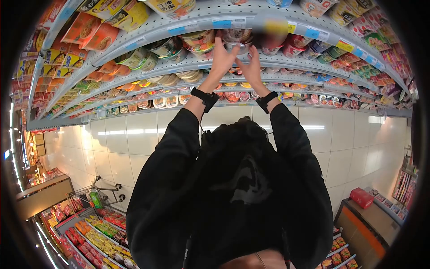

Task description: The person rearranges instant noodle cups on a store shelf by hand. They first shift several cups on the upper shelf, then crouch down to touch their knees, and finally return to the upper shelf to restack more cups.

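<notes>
An instant noodle bowl (237,36) with a brownish top and a pale lower part stands under the upper shelf's price rail, between my two hands. Along its left side lie the fingers of my left hand (222,57), with the thumb at the front. My right hand (251,68) reaches the bowl's lower right side, thumb and fingers curved around it. The rail and my fingers hide part of the bowl. Left of it stands a yellow-and-red noodle bowl (198,41). A dark band with a small device (205,99) is on my left wrist, another (266,101) on my right.
The upper shelf's price rail (179,29) curves just above my hands. Lower shelves (304,77) hold many packaged bowls. A blurred patch covers some goods right of my hands. Behind me are a tiled floor (143,148), a shopping cart (101,190) and a red box (361,198).
</notes>
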Demonstrator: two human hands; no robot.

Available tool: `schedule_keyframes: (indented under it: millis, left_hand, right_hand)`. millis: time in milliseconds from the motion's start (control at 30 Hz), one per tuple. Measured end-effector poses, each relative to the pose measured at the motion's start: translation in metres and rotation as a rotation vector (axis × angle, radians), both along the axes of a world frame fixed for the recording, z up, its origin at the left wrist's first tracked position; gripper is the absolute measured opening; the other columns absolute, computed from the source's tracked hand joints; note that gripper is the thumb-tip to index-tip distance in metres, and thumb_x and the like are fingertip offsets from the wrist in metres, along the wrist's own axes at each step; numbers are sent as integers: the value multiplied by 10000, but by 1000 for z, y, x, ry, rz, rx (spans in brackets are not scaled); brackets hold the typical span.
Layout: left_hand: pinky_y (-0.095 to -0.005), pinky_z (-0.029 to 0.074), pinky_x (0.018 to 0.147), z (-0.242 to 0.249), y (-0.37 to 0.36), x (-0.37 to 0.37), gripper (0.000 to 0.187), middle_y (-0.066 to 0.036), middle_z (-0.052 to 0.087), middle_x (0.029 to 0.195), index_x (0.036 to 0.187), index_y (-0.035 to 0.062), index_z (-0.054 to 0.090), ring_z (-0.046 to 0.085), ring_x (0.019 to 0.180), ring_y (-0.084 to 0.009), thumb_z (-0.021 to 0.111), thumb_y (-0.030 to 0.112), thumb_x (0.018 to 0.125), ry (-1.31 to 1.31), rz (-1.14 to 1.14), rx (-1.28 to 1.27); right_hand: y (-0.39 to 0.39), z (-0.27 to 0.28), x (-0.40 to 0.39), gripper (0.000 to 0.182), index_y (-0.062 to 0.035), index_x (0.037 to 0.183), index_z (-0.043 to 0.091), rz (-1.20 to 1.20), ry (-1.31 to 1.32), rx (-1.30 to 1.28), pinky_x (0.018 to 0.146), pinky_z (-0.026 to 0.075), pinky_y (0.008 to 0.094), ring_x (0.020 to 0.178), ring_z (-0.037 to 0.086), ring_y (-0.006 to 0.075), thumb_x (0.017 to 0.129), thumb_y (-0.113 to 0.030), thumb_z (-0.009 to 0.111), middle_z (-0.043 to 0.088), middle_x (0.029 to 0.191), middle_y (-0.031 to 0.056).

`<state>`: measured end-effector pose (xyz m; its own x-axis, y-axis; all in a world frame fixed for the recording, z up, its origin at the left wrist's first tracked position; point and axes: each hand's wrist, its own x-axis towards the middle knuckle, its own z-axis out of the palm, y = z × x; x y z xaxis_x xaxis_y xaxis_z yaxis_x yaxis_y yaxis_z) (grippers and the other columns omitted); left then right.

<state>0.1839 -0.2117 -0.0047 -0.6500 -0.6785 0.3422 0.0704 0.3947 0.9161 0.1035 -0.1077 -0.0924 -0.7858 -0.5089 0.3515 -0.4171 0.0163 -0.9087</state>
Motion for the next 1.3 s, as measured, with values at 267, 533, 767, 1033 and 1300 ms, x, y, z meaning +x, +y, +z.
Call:
schedule_keyframes:
  millis: [267, 533, 767, 1033, 1300]
  left_hand:
    - [-359, 497, 922, 30, 4, -13, 658, -200, 670, 1166, 1246, -117, 552, 630, 1050, -242, 847, 260, 795, -220, 155, 69]
    - [-341, 493, 886, 17, 4, -34, 432, -142, 704, 1059, 1066, -104, 651, 637, 946, -215, 757, 276, 890, -147, 108, 303]
    - [-349, 330, 1113, 6, -4, -46, 545, -219, 504, 1468, 1450, -78, 398, 486, 1305, -314, 537, 257, 1044, 26, 155, 128]
    - [-362, 294, 1135, 15, -9, -41, 594, -259, 420, 1536, 1471, -81, 390, 430, 1356, -386, 481, 341, 1062, -151, 175, 129]
    - [-353, 297, 1124, 24, -3, -33, 550, -230, 482, 1450, 1404, -84, 438, 455, 1289, -343, 516, 333, 1055, -44, 140, 78]
  right_hand:
    - [-15, 15, -15, 1065, 111, 1466, 251, 27, -150, -50, 1078, 420, 422, 1307, 488, 357, 740, -302, 912, 460, 1400, 275]
    - [-14, 17, -25, 993, 115, 1426, 290, 55, -168, -50, 1080, 385, 465, 1306, 456, 421, 780, -368, 870, 457, 1370, 308]
    - [-27, 22, -29, 768, 112, 1429, 298, -45, -116, -132, 1072, 378, 503, 1271, 458, 503, 922, -299, 703, 457, 1359, 356]
    - [-35, 26, -26, 702, 91, 1460, 301, -61, -101, -186, 1109, 332, 515, 1301, 423, 502, 894, -154, 636, 445, 1390, 358]
    - [-32, 29, -20, 804, 109, 1504, 229, -93, -48, -154, 1127, 309, 508, 1322, 383, 500, 873, -151, 655, 396, 1415, 358]
